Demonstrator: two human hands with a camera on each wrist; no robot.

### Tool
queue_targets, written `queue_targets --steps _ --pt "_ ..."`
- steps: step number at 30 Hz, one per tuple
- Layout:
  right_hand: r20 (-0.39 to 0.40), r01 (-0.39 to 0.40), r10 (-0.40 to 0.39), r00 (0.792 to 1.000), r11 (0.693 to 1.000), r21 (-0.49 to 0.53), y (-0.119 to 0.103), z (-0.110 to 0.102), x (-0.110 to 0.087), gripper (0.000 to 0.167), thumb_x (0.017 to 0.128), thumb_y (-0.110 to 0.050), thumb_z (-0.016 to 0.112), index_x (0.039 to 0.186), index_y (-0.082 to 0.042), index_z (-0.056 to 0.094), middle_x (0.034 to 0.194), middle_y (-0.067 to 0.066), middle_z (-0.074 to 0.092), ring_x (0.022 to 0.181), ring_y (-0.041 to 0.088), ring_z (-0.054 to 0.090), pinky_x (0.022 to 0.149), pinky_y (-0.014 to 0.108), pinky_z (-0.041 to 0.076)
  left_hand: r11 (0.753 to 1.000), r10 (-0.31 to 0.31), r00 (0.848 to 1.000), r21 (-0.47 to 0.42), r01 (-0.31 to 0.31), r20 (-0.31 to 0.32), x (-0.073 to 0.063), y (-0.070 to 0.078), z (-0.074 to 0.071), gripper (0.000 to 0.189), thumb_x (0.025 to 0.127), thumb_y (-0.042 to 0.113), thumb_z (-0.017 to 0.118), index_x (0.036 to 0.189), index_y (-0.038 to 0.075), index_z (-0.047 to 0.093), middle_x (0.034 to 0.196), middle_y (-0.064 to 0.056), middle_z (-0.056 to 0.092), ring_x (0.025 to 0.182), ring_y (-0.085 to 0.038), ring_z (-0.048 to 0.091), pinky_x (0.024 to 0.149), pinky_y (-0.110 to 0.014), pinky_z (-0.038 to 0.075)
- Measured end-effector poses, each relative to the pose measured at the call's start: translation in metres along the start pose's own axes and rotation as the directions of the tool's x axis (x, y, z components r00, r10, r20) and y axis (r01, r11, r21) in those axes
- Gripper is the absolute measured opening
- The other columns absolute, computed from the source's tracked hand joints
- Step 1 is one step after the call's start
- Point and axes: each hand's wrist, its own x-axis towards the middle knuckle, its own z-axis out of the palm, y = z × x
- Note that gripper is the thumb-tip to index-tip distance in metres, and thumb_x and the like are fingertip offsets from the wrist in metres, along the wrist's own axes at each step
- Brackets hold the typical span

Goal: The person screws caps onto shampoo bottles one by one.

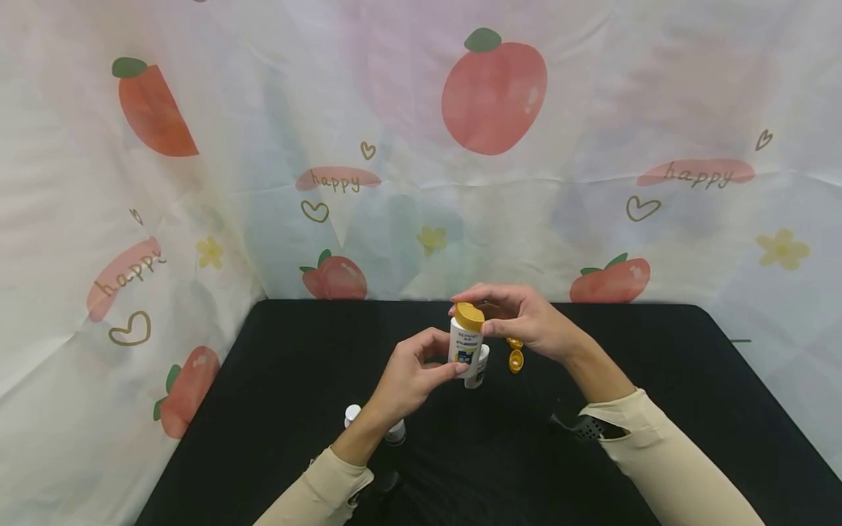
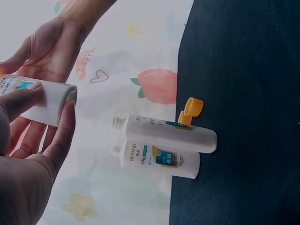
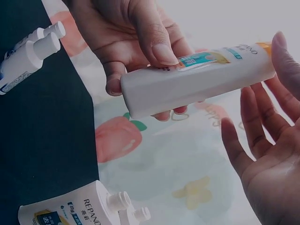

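The person's left hand point(image 1: 421, 363) grips a white bottle point(image 1: 463, 346), thumb laid across the lower part of the label and fingers wrapped behind, holding it raised above the black table point(image 1: 302, 343) near its far edge. In the head view the bottle is close to upright, tilted slightly, with its printed front turned toward the person. The right hand point(image 1: 526, 321) grasps the bottle's yellow cap point(image 1: 470, 315) between thumb and fingers; the right wrist view shows the other fingers of that hand spread out below the bottle. The cap sits on the bottle's top. Behind the held bottle, two uncapped bottles point(image 2: 161, 160) with the same kind of label stand side by side on the table, their bare threaded necks showing in the left wrist view. Just beside them lie yellow cap pieces point(image 1: 516, 361), to the right as the head view shows it. Nearer the person, two white-topped bottles point(image 3: 40, 49) stand close together, partly hidden behind the left forearm in the head view. Both arms wear cream sleeves point(image 1: 664, 453), and a printed curtain point(image 1: 408, 109) with fruit, hearts and "happy" lettering hangs around the table.
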Motion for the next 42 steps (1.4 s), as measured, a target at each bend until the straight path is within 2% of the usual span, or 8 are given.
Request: queue_targets --steps 8,21,30,38,42 --pt "-0.008 -0.018 0.018 1.000 1.000 -0.008 -0.0012 0.0022 0.0007 0.044 0.097 -0.010 0.069 0.136 0.005 0.057 0.132 0.015 0.061 0.125 0.029 0.057 0.110 0.036 0.045 0.999 -0.017 1.000 -0.036 0.017 -0.008 -0.0017 0.0010 0.0005 0.029 0.090 0.006 0.077 0.116 0.006 0.066 0.113 -0.010 0.069 0.109 -0.020 0.068 0.089 -0.033 0.059" --pt "-0.045 -0.056 0.056 0.997 0.998 -0.011 -0.0023 0.0046 -0.0014 0.041 0.096 -0.010 0.070 0.134 0.000 0.058 0.130 0.015 0.061 0.125 0.029 0.059 0.107 0.040 0.048 0.999 -0.024 0.999 -0.029 0.023 -0.022 -0.0026 0.0007 0.0019 0.029 0.089 0.006 0.078 0.116 0.006 0.067 0.113 -0.011 0.068 0.111 -0.023 0.068 0.089 -0.032 0.058" --pt "-0.088 -0.079 0.074 0.993 0.995 -0.066 -0.0063 0.0077 -0.0013 0.040 0.095 -0.008 0.072 0.133 -0.003 0.060 0.126 0.013 0.063 0.117 0.029 0.062 0.103 0.037 0.050 1.000 -0.024 0.999 -0.019 0.024 -0.028 -0.0029 0.0005 0.0014 0.030 0.089 0.006 0.078 0.117 0.007 0.067 0.113 -0.009 0.069 0.109 -0.020 0.069 0.089 -0.032 0.058" --pt "-0.121 -0.098 0.090 0.989 0.993 -0.067 -0.0055 0.0097 -0.0015 0.039 0.093 -0.004 0.073 0.130 -0.004 0.061 0.124 0.012 0.063 0.109 0.030 0.062 0.097 0.043 0.051 0.999 -0.032 0.999 -0.002 0.032 -0.038 -0.0028 0.0008 0.0018 0.030 0.089 0.007 0.078 0.117 0.007 0.067 0.112 -0.010 0.069 0.108 -0.023 0.069 0.090 -0.032 0.058" --pt "-0.143 -0.098 0.084 0.986 0.991 -0.091 -0.0053 0.0101 -0.0021 0.039 0.092 -0.002 0.073 0.129 -0.004 0.062 0.123 0.011 0.064 0.104 0.029 0.062 0.094 0.042 0.051 0.999 -0.032 0.999 -0.003 0.032 -0.043 -0.0028 0.0019 0.0028 0.030 0.089 0.007 0.079 0.117 0.007 0.068 0.111 -0.010 0.069 0.107 -0.024 0.069 0.090 -0.032 0.058"
